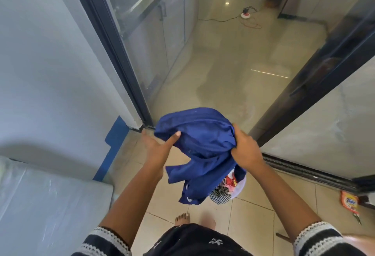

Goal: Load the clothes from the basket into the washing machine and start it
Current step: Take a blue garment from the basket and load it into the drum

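While both hands (156, 148) (246, 150) grip blue garment (203, 146) w/ fingers clamped, basket (241, 186) below; "Tide" packet (349, 203) on floor.

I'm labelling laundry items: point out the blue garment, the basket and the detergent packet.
blue garment (203, 144): head view, bunched middle.
basket (242, 184): head view, right rim.
detergent packet (349, 202): head view, printed front.

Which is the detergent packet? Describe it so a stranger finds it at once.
Follow the dark sliding-door track along the tiled floor to the picture's right edge. Just in front of the track lies the detergent packet, flat on a tile. It is the only orange packet with blue lettering; the clothes sit apart in the basket.
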A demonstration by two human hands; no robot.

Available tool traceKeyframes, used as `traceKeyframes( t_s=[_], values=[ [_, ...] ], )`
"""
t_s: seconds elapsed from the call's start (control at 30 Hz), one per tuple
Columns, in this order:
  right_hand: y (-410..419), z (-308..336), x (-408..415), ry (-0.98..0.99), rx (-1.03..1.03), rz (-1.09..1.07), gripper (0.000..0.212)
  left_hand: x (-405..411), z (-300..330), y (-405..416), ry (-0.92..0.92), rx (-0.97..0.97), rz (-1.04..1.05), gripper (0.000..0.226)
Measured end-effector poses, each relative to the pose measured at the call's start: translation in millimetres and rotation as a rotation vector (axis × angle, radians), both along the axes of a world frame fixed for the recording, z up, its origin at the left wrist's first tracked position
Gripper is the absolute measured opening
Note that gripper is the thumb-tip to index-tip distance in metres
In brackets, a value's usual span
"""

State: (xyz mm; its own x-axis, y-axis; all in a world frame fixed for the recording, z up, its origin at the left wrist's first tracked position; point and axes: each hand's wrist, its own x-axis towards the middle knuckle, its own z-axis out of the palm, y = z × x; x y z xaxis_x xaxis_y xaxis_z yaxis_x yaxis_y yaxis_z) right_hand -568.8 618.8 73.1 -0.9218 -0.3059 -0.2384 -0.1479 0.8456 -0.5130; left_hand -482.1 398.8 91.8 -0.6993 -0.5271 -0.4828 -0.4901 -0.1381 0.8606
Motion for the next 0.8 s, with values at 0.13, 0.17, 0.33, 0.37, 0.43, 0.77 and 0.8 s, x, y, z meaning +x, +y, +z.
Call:
traceKeyframes(
  t_s=[0.13, 0.17, 0.33, 0.37, 0.43, 0.77, 0.8],
  values=[
    [-22.5, 35.8, -7.3, 0.279, 0.373, 0.190, 0.055, 8.3, -18.8, -1.6, 0.144, -0.302, -0.308, 0.123],
    [-35.2, 44.3, -5.0, 0.311, 0.396, 0.234, 0.057, 6.2, -18.3, 6.9, 0.213, -0.248, -0.424, 0.123],
    [-79.9, 77.6, 11.9, 0.403, 0.144, 0.325, 0.056, -13.6, -27.8, 56.3, 0.326, -0.012, -0.404, 0.061],
    [-80.7, 78.7, 12.3, 0.331, -0.032, 0.385, 0.058, -16.5, -28.6, 58.8, 0.308, 0.052, -0.276, 0.039],
    [-73.9, 84.7, 12.1, 0.068, -0.414, 0.489, 0.071, -20.5, -27.0, 53.0, 0.263, 0.245, -0.085, 0.024],
    [-13.2, 2.1, 26.8, -0.250, -0.392, 0.110, 0.087, -20.6, 3.8, 29.3, 0.312, 0.940, 0.250, 0.037],
    [-20.5, 2.3, 36.7, -0.332, -0.307, 0.094, 0.046, -19.5, 1.5, 37.8, 0.290, 0.928, 0.248, 0.036]
  ],
)
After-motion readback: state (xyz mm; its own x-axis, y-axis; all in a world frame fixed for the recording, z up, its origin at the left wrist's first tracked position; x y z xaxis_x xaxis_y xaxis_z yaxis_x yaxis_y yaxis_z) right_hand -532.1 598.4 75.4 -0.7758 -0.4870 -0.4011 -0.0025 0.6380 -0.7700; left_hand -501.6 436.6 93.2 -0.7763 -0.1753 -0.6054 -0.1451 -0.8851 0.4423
